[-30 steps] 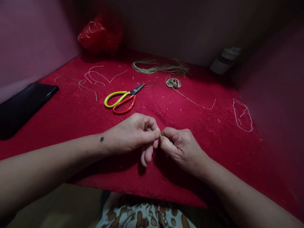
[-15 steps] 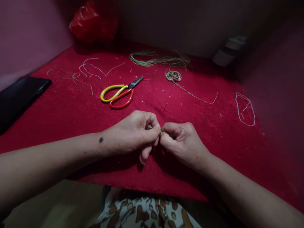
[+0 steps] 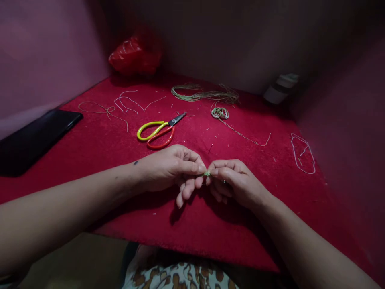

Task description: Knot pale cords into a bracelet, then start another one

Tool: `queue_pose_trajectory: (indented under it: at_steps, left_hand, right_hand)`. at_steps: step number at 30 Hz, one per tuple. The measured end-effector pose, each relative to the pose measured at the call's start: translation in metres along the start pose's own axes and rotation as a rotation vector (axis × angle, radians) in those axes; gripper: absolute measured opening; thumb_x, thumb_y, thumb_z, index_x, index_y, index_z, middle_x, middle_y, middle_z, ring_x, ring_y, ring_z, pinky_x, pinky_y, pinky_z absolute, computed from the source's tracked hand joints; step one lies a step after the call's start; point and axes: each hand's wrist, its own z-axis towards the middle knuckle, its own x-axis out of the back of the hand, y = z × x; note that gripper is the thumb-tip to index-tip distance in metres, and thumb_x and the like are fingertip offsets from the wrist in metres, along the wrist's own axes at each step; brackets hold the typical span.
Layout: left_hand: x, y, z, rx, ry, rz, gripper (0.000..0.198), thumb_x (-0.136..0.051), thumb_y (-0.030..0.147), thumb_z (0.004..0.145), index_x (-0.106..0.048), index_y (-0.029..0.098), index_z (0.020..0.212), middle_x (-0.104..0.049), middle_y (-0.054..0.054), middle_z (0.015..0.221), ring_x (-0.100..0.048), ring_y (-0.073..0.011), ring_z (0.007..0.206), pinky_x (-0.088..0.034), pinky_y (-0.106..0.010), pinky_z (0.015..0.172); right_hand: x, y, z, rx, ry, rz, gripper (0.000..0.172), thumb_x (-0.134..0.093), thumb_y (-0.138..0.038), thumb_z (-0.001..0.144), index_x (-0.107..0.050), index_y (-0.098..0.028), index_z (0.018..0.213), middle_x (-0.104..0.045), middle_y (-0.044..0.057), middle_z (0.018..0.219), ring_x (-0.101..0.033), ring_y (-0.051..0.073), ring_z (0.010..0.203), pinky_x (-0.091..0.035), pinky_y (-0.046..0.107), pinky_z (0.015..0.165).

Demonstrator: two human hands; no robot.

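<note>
Right hand has shifted since the earlier frame, baring more of the green knotted cord just below centre; it and the left hand pinch the piece, fingertips partly hiding it. Scissors lie just beyond on the red worktop. Farther out, a black object is cut off at left; a pink wall fills the upper left beside a shadowed red bag.

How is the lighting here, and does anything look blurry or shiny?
Head view: dim overall, very dark at upper right; the red bag shows pale highlights. Head view: the white container looks soft, the scissors crisper. Head view: shadows lie beneath the left hand and right hand on the red surface.
</note>
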Motion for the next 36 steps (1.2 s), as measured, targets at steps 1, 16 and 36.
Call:
queue_pose_trajectory:
  at_steps: [1,16,36]
  left_hand:
    - [-0.001,0.0,0.0,0.004,-0.004,-0.008,0.016,-0.05,0.018,0.084,-0.058,0.008,0.074,-0.061,-0.005,0.051,-0.056,-0.0129,0.037,-0.048,-0.022,0.034]
    - [0.0,0.0,-0.001,-0.012,0.058,0.067,0.012,-0.06,0.023,0.079,-0.057,0.011,0.077,-0.062,-0.003,0.062,-0.057,-0.0111,0.041,-0.049,-0.021,0.036]
    - [-0.015,0.006,-0.005,-0.135,0.22,0.457,0.005,-0.052,0.019,0.082,-0.052,0.014,0.082,-0.056,0.003,0.048,-0.054,-0.0086,0.039,-0.045,-0.016,0.039]
  right_hand:
    - [0.0,0.0,0.0,-0.002,-0.004,0.001,0.015,-0.044,-0.019,0.075,-0.056,-0.015,0.067,-0.04,-0.007,0.034,-0.039,0.008,0.032,-0.03,0.019,0.036]
    - [0.003,0.001,-0.001,-0.018,-0.006,-0.05,0.011,-0.048,-0.019,0.076,-0.055,-0.015,0.069,-0.044,-0.007,0.038,-0.041,0.007,0.034,-0.03,0.019,0.036]
    - [0.004,-0.002,-0.002,0.027,0.011,-0.091,0.01,-0.05,-0.021,0.079,-0.054,-0.015,0.072,-0.049,-0.005,0.042,-0.043,0.007,0.036,-0.034,0.018,0.038]
